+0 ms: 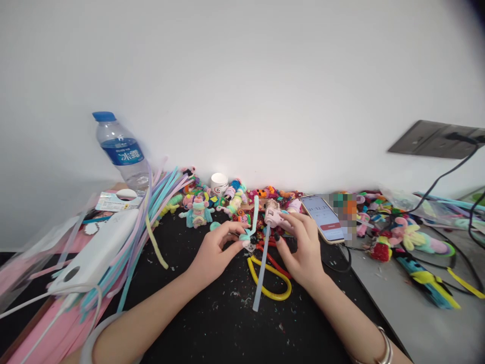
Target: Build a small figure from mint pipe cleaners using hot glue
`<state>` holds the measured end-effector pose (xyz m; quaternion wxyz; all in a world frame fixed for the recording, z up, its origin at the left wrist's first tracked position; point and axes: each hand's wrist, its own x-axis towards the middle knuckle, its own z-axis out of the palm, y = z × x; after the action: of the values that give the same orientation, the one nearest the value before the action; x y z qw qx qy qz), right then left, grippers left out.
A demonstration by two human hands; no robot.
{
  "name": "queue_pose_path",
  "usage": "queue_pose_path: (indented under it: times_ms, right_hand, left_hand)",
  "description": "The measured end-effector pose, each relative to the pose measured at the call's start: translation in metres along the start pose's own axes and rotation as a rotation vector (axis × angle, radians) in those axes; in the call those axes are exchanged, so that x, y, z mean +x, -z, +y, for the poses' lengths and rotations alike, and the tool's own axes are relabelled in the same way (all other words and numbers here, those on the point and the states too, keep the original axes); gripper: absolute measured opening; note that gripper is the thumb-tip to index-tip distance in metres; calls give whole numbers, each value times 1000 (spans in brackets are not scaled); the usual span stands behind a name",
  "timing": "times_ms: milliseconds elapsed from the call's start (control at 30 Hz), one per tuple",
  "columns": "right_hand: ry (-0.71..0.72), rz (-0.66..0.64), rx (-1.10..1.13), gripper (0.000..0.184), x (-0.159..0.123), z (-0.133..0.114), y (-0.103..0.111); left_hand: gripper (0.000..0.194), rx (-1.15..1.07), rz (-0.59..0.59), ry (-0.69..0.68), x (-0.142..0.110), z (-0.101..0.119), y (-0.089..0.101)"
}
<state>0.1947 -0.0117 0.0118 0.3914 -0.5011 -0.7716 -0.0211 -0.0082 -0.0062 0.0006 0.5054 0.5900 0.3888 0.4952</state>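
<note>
My left hand [223, 247] pinches a short mint-green pipe cleaner [255, 215], bent at its lower end and standing upright from the fingertips. My right hand [301, 247] has its fingers curled over a small pink glue gun [273, 215], with the thumb lower beside the stick. Out of the gun a long translucent glue stick [260, 275] slants down toward me. Beneath the stick lie scissors with a yellow handle loop [278, 297] and a red one [275, 258]; their blades are mostly hidden. Part of the gun is covered by my fingers.
A bundle of pastel pipe cleaners [129, 258], a white power strip [96, 250] and a water bottle [123, 151] stand left. Behind are fuzzy figures [197, 212] and a paper cup [219, 183]. A phone [322, 217], cables and more fuzzy pieces [420, 240] lie right.
</note>
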Motion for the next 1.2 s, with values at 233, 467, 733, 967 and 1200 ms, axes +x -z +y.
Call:
queue_pose_path:
  times_ms: [233, 467, 733, 967, 1200]
  right_hand:
    - [120, -92, 219, 39, -10, -22, -7]
    - [83, 8, 296, 9, -9, -24, -11]
    - [49, 39, 302, 10, -5, -25, -10]
    - [62, -2, 327, 15, -6, -27, -11]
    - [106, -67, 330, 24, -9, -27, -11]
  left_hand:
    - [14, 262, -107, -238, -5, 5, 1]
    - [15, 215, -126, -243, -8, 6, 0]
    - [7, -69, 17, 20, -2, 2, -3]
    - [10, -244, 43, 170, 1, 1, -3]
    - [12, -517, 71, 245, 1, 2, -7]
